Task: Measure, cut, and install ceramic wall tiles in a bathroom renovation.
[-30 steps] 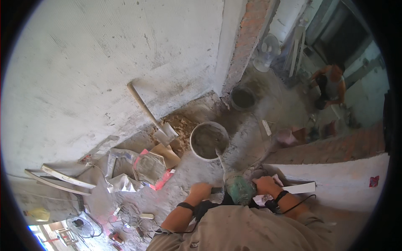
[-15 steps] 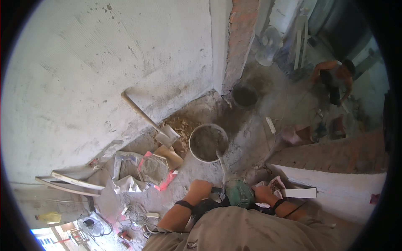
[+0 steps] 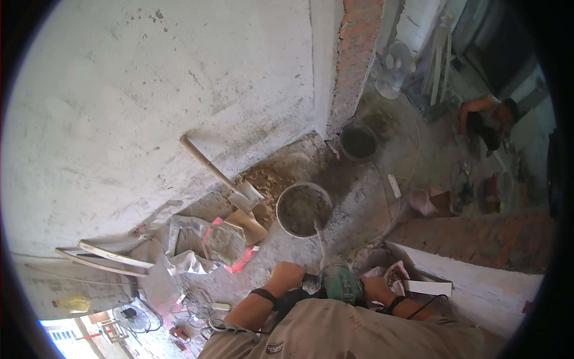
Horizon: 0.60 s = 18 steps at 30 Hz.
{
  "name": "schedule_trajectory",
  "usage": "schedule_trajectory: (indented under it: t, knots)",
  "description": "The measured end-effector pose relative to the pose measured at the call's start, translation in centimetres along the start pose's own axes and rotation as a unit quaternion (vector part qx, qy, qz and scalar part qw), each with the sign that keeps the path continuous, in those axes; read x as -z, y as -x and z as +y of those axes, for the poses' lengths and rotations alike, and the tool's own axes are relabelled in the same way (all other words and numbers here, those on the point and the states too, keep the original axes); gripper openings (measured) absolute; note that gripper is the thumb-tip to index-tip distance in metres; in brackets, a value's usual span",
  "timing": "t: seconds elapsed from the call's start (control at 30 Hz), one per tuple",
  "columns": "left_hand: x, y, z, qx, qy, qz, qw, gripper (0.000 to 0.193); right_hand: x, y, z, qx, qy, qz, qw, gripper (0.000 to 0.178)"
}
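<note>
I look down at a green power drill [image 3: 339,286] held in both hands. My left hand [image 3: 286,277] grips its black side handle and my right hand [image 3: 376,288] grips its rear. A thin metal mixing rod [image 3: 320,239] runs from the drill into a white bucket [image 3: 284,198] of grey mortar on the floor in front of me.
A shovel [image 3: 216,173] leans on the plastered wall by a sand pile. Torn cement bags [image 3: 210,240] lie to the left. A dark bucket [image 3: 357,142] stands by a brick pillar [image 3: 353,60]. A white fan [image 3: 396,70] and another person [image 3: 485,119] are far right. A low brick wall [image 3: 478,239] runs at right.
The view has shifted a little; the bucket, drill and both hands sit slightly lower and further left in the picture. The person at the far right has bent lower.
</note>
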<state>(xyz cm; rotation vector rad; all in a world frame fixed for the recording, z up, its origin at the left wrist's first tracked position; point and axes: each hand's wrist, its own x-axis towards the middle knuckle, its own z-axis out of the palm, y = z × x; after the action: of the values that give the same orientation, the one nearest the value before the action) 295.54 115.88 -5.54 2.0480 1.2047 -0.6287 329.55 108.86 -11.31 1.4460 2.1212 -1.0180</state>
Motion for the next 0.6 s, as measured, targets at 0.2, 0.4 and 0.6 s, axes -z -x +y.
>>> schedule_trajectory:
  t: [0.2, 0.4, 0.6]
  knots:
    - [-0.5, -0.3, -0.4, -0.029, -0.005, 0.054, 0.998, 0.013, -0.4, 0.3, 0.0, 0.005, -0.026, 0.029, 0.999, 0.037]
    - [-16.3, -0.9, 1.5, 0.095, 0.196, 0.048, 0.975, 0.032, 15.0, -4.2, -4.4, 0.095, 0.138, -0.088, 0.982, 0.026]
    - [-7.3, -0.8, 1.5, 0.061, 0.152, -0.005, 0.987, 0.026, 9.0, -2.4, 0.2, 0.044, 0.135, -0.072, 0.987, 0.033]
